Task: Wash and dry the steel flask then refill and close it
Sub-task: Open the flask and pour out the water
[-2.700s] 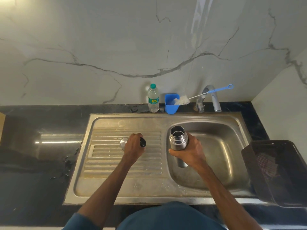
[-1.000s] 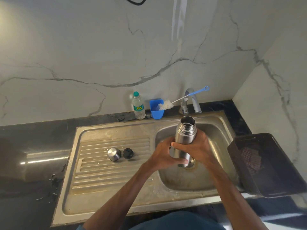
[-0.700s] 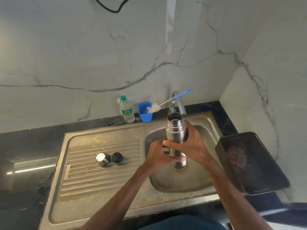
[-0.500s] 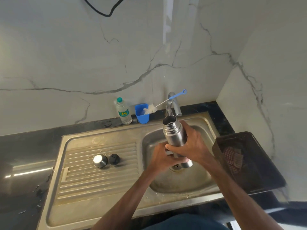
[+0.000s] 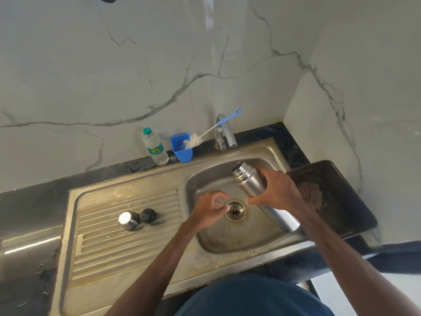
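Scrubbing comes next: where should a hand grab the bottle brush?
Grip the brush by its blue handle, coming from above and the right. The bristle head sits in the blue cup and the handle slants up rightward across the tap, free and exposed.

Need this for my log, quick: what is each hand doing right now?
Left hand: closed, fingers curled, holding nothing visible, above the drain.
Right hand: closed around the tilted flask.
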Tool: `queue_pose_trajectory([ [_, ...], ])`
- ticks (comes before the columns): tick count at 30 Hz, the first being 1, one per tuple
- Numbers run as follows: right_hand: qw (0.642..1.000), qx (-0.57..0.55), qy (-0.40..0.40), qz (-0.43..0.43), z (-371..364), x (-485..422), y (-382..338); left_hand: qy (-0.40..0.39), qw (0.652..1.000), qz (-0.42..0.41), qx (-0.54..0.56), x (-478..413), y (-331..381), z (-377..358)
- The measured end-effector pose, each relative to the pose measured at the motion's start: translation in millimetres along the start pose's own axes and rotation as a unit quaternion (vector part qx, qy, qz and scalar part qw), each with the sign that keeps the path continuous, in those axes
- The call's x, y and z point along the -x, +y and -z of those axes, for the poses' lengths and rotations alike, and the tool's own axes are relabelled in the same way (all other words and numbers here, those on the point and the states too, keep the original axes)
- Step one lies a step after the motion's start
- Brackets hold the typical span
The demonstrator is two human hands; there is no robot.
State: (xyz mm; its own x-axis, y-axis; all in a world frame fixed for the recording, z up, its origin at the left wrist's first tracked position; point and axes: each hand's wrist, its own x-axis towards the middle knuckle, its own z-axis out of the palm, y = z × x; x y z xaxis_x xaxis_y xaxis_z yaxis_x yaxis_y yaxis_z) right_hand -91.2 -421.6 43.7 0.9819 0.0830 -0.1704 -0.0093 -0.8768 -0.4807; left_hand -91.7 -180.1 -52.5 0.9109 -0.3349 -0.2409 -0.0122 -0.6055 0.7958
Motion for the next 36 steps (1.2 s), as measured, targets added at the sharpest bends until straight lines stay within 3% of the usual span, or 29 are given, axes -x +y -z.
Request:
queue_pose_trajectory([
  [7, 0.994, 0.090, -0.056, -0.030, 7.1, 11.2, 16.2, -0.002, 1.000, -0.018, 0.001, -14.6, -0.8, -6.5],
  [25, 0.984, 0.170, -0.047, -0.041, 35.7, 18.6, 20.6, -0.027, 0.999, -0.025, -0.026, -20.7, 6.1, -2.6],
  [36, 0.979, 0.200, -0.036, -0.020, 50.2, 17.9, 16.1, 0.035, 0.999, -0.017, -0.034, -17.6, 9.9, 0.7],
])
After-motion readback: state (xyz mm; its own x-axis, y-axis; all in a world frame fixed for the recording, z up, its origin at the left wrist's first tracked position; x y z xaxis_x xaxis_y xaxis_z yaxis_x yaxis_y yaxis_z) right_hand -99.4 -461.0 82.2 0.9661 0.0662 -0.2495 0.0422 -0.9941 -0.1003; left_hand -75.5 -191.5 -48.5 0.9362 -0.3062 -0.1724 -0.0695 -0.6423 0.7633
